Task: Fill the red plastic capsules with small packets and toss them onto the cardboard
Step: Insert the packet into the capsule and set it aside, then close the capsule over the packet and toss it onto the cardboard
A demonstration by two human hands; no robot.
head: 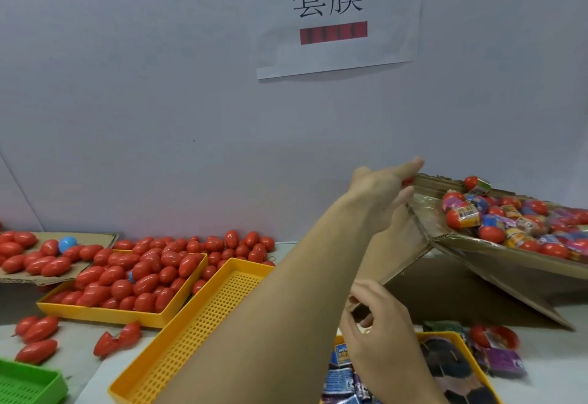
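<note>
Left hand (386, 185) reaches to the raised cardboard flap (423, 212), fingers extended; a hint of red sits at the fingertips, likely a capsule for tossing. Filled capsules (509, 222) pile there. Right hand (378, 324) hangs loosely curled above the packet tray (445, 336), whether holding anything unclear.

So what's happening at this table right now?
A person is packing red plastic capsules. The left hand reaches out to the upper edge of the tilted brown cardboard sheet, where filled capsules in colourful wrappers have piled up. The right hand hovers above the yellow tray of small packets. An empty perforated yellow tray sits in the middle.
</note>
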